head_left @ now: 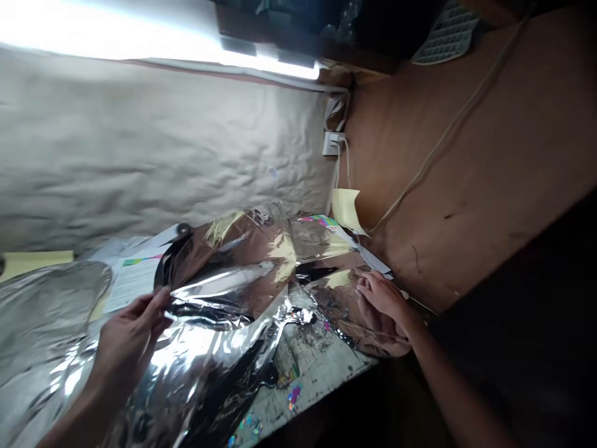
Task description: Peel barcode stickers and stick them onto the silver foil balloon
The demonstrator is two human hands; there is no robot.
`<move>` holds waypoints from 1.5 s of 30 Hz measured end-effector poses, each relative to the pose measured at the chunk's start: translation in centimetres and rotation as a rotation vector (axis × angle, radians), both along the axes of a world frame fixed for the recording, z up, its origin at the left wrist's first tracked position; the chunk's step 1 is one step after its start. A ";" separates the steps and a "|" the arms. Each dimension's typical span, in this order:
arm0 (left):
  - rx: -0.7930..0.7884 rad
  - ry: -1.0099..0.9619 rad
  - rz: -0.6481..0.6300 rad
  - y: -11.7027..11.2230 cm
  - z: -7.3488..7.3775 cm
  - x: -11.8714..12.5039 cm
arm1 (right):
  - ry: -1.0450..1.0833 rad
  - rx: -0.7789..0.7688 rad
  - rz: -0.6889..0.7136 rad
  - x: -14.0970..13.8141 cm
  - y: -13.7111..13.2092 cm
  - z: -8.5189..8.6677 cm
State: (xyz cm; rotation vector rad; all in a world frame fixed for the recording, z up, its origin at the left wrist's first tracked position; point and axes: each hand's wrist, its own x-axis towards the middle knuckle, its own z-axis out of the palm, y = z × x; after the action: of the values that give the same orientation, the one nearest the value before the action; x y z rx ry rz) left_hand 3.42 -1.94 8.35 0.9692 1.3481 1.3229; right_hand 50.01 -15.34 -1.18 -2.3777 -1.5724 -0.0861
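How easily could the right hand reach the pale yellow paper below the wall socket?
Probably easily: the right hand rests on the silver foil close to the paper, and nothing appears to stand between them.

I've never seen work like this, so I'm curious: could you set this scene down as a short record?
Left hand: pinching an edge of the foil sheet
Right hand: fingers on the foil's other end
Under the foil: printed paper
Surface: worn bench with colorful specks
Nearby: wall socket, cord, yellow paper
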 end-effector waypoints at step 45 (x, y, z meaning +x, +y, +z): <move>-0.194 -0.376 -0.234 -5.6 -2.2 -8.8 | 0.286 0.266 0.920 -34.2 4.2 3.3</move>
State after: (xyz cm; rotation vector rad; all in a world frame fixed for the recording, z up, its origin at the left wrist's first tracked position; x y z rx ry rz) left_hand -5.40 -7.56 6.11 0.6812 1.0193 1.1074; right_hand 15.78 -11.18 2.12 -1.2334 -2.1528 0.2128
